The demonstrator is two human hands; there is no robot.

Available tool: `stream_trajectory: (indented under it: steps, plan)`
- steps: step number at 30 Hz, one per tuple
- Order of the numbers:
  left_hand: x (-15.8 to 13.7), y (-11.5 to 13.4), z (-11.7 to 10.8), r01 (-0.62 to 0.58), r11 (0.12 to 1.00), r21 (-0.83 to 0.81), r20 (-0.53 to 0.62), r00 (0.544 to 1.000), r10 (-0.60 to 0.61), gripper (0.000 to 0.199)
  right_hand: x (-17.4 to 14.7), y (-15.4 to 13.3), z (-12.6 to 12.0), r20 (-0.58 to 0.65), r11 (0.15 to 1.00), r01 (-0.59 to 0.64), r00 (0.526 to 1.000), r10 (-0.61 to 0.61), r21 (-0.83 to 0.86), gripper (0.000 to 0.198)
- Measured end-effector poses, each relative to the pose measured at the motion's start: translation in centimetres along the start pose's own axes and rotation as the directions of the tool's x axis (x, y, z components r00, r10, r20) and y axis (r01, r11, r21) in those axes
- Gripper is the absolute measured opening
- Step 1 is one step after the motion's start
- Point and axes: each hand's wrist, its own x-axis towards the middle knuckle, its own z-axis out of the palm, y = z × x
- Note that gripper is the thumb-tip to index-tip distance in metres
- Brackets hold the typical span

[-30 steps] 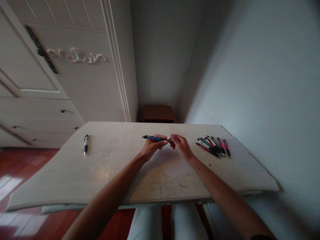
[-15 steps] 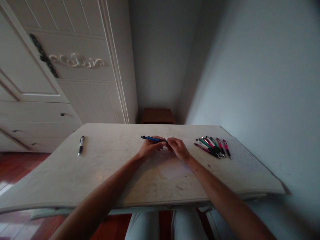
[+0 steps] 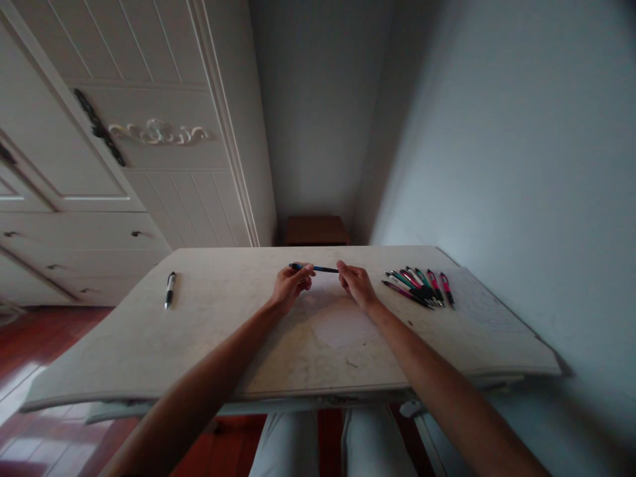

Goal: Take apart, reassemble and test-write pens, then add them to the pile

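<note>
Left hand [image 3: 291, 286] has shifted toward the left end of the blue pen [image 3: 325, 269], parting from my right hand [image 3: 356, 282]. White-and-black pen [image 3: 170, 290] lies at left on the desk [image 3: 223, 318]. My left hand pinches the blue pen, which bridges the gap; my right hand pinches its opposite end. Cluster of pens [image 3: 420, 288] lies farther right.

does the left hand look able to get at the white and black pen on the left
Probably yes: only tabletop shows between the left hand and the white and black pen. That hand grips the blue pen, though, so it would likely need to let go first.
</note>
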Motion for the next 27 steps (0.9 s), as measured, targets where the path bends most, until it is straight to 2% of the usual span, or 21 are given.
stream_trajectory:
  steps: [7,14,19,23,27]
  plan:
    - [-0.11,-0.02,-0.26,-0.052,0.982,0.18,-0.131,0.988,0.076,0.044,0.06,0.43,0.27,0.061,0.999,0.05,0.997,-0.048,-0.022,0.055]
    - [0.09,-0.15,-0.55,-0.002,0.966,0.26,-0.223,0.973,0.062,0.054,0.47,0.47,0.29,-0.011,0.984,0.178,0.984,-0.178,0.003,0.039]
    - [0.06,0.05,-0.5,-0.017,0.973,0.232,-0.206,0.976,0.067,0.049,0.49,0.61,0.43,0.021,0.993,0.059,0.998,-0.062,0.106,0.048]
    - [0.0,0.03,-0.43,-0.028,0.977,0.213,-0.167,0.984,0.064,0.045,0.19,0.44,0.5,0.067,0.997,0.055,0.996,-0.059,0.06,0.048]
    - [-0.01,-0.08,-0.37,-0.059,0.966,0.252,-0.083,0.993,0.083,0.042,-0.01,0.18,0.37,0.004,1.0,0.028,1.0,-0.028,-0.002,0.055]
